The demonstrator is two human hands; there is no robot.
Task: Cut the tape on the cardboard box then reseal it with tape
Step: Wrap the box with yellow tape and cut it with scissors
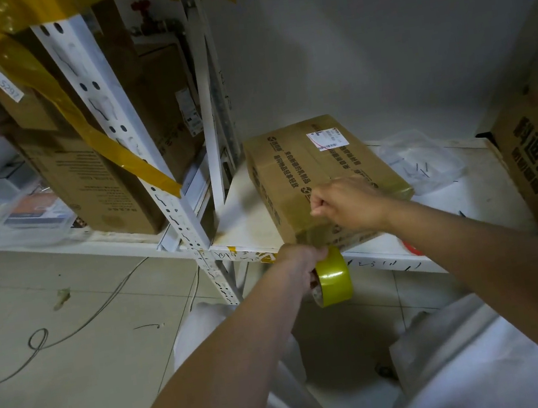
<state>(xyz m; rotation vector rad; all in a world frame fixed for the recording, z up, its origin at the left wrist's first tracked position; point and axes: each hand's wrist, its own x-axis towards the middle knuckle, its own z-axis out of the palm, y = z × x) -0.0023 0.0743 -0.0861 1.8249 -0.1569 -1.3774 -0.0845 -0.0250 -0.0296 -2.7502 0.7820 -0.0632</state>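
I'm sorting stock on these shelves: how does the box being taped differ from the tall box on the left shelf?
The box being taped lies flat on the right shelf; the tall box stands upright on the left one. The flat box bears a white label on top; the tall box has a yellow tape strip hanging across it. Only the flat box is under the hands: the right hand rests on it. Both are brown printed cardboard.

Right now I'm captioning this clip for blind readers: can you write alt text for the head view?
A person's left hand holds a yellow tape roll below the front edge of a cardboard box on a white shelf, while the right hand, fisted, rests on the box's taped top.
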